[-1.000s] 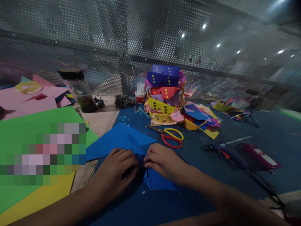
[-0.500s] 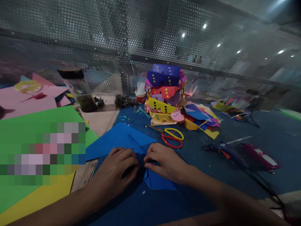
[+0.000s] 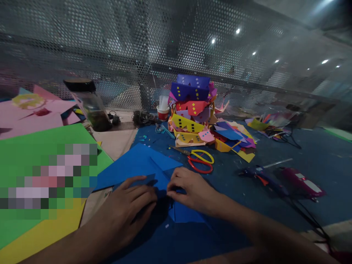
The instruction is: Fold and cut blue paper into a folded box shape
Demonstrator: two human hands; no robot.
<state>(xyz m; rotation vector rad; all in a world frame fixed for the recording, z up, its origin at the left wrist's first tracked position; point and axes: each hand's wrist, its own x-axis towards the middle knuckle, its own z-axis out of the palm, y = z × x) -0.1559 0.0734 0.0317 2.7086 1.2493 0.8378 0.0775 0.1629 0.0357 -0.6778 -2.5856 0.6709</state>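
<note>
A blue sheet of paper (image 3: 137, 160) with a folded edge lies on the dark blue table in front of me. My left hand (image 3: 137, 203) rests low over the paper's near left part, its fingers stretched out and slightly spread. Thumb and fingers of my right hand (image 3: 189, 187) are pinched together at the fold, closed on the blue paper; the fingertips partly hide the grip. Just beyond my right hand lie scissors (image 3: 200, 161) with one yellow and one red handle, their blades pointing left.
Behind the scissors rises a stack of colourful folded paper pieces (image 3: 189, 117), with loose coloured sheets (image 3: 233, 137) beside it. On the right lie a glue gun (image 3: 261, 178) and a magenta case (image 3: 302, 181). Green paper (image 3: 63, 135) and a dark-lidded jar (image 3: 96, 110) are on the left.
My left hand has drawn back slightly to the left, and its fingers have straightened. My right hand stays at the fold. The view has shifted a little.
</note>
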